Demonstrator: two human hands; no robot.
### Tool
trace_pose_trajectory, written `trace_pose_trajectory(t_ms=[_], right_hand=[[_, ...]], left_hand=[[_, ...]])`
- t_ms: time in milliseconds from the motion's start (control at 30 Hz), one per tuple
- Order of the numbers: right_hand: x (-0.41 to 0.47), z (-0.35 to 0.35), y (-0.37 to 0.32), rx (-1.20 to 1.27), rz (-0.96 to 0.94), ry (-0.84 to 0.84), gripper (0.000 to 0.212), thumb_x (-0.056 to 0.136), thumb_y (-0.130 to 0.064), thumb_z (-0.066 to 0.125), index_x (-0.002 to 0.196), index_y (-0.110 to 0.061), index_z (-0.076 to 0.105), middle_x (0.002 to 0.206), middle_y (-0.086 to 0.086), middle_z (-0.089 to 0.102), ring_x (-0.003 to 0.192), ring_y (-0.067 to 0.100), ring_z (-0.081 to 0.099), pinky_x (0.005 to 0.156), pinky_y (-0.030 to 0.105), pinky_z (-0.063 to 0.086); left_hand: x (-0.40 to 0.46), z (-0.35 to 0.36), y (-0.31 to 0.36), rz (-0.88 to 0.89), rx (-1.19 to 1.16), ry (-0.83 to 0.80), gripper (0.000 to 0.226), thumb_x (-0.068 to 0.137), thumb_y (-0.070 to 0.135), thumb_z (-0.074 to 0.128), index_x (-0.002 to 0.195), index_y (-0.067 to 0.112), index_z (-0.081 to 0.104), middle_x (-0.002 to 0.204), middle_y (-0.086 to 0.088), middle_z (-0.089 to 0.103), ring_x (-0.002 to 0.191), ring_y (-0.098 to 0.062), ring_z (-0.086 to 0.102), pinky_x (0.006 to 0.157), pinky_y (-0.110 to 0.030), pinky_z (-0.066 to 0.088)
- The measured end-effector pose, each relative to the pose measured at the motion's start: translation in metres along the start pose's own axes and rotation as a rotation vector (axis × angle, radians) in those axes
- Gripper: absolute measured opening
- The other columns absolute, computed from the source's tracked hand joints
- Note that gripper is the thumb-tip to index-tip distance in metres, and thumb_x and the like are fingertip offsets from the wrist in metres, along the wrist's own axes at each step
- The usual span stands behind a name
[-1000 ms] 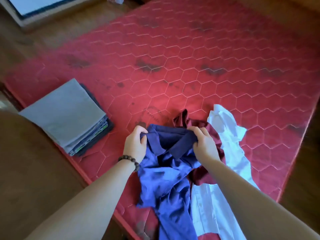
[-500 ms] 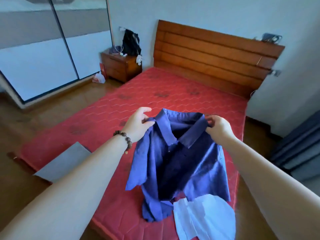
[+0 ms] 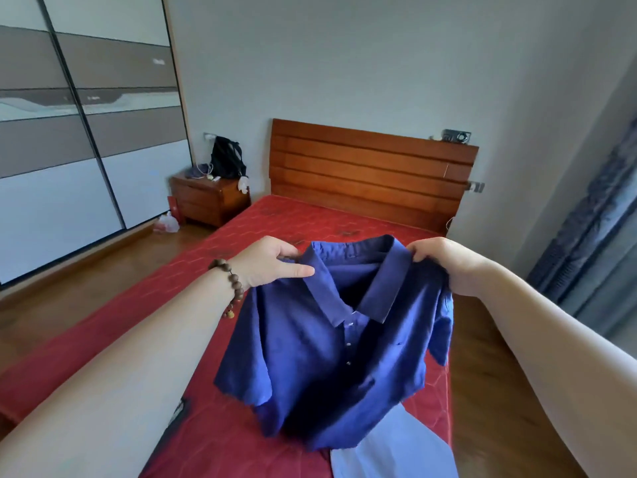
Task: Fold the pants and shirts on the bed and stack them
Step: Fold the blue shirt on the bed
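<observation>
A dark blue collared shirt (image 3: 331,367) hangs in the air above the red mattress (image 3: 193,429), its buttoned front facing me. My left hand (image 3: 272,263) pinches its left shoulder beside the collar, a bead bracelet on that wrist. My right hand (image 3: 448,263) grips the right shoulder. The shirt's hem drapes over a light blue shirt (image 3: 393,450) lying on the mattress at the lower edge. The folded stack is out of view.
A wooden headboard (image 3: 372,177) stands at the far end of the bed. A nightstand (image 3: 210,198) with a black bag is at the left, sliding wardrobe doors (image 3: 69,167) further left, curtains (image 3: 593,229) at the right. Wood floor surrounds the bed.
Both hands lifted the blue shirt off the pile and spread it out by the shoulders. The camera view tilted up, so the folded grey stack and maroon garment left the frame.
</observation>
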State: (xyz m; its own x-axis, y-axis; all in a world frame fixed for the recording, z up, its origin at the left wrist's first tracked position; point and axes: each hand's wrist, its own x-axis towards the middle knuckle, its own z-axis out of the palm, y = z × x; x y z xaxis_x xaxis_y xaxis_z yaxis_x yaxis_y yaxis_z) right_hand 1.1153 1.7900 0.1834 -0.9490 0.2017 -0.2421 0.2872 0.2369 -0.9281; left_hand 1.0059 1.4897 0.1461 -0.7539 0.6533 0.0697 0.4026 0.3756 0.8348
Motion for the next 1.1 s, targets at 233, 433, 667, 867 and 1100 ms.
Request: trace_pose_trajectory(t_ms=[233,433,667,867,1100], right_hand=[[-0.02,-0.018,-0.012,-0.099,-0.287,-0.096,0.029,0.077,-0.032,0.073,0.094,-0.008,0.072,0.096,0.014,0.073,0.085,0.023,0.07,0.073,0.03,0.057],[-0.026,-0.021,-0.028,-0.093,-0.446,0.013,0.022,0.076,-0.036,0.074,0.09,-0.018,0.075,0.093,0.008,0.075,0.085,0.019,0.071,0.072,0.028,0.056],[-0.021,-0.01,-0.04,-0.452,-0.472,0.542,0.024,0.08,-0.027,0.077,0.076,-0.009,0.06,0.068,-0.003,0.057,0.063,0.012,0.047,0.057,0.023,0.037],[-0.021,0.018,-0.057,-0.348,-0.483,0.657,0.025,0.078,-0.015,0.071,0.074,-0.008,0.048,0.065,-0.004,0.047,0.061,0.016,0.039,0.055,0.028,0.034],[-0.03,0.043,-0.074,-0.063,-0.469,0.453,0.012,0.081,-0.008,0.066,0.08,-0.009,0.054,0.072,0.002,0.056,0.065,0.015,0.049,0.064,0.027,0.04]], left_hand=[[0.014,-0.011,0.028,0.133,-0.03,0.136,0.005,0.084,0.018,0.074,0.086,0.014,0.074,0.089,-0.009,0.074,0.08,-0.011,0.062,0.087,-0.041,0.049],[0.024,-0.011,0.048,0.194,-0.269,0.102,0.011,0.089,0.002,0.063,0.091,0.011,0.07,0.09,0.001,0.073,0.088,-0.01,0.066,0.088,-0.029,0.052],[0.038,0.002,0.079,0.177,-0.149,0.235,0.016,0.08,0.02,0.076,0.074,0.012,0.064,0.078,-0.004,0.066,0.075,-0.016,0.057,0.076,-0.03,0.043],[0.046,0.031,0.114,0.21,0.07,0.455,0.033,0.084,0.019,0.067,0.063,0.015,0.042,0.056,0.006,0.043,0.051,-0.01,0.037,0.044,-0.015,0.03],[0.05,0.045,0.128,0.219,-0.123,0.309,0.016,0.082,0.019,0.063,0.07,0.018,0.053,0.063,0.006,0.053,0.052,0.001,0.046,0.053,-0.013,0.035]])
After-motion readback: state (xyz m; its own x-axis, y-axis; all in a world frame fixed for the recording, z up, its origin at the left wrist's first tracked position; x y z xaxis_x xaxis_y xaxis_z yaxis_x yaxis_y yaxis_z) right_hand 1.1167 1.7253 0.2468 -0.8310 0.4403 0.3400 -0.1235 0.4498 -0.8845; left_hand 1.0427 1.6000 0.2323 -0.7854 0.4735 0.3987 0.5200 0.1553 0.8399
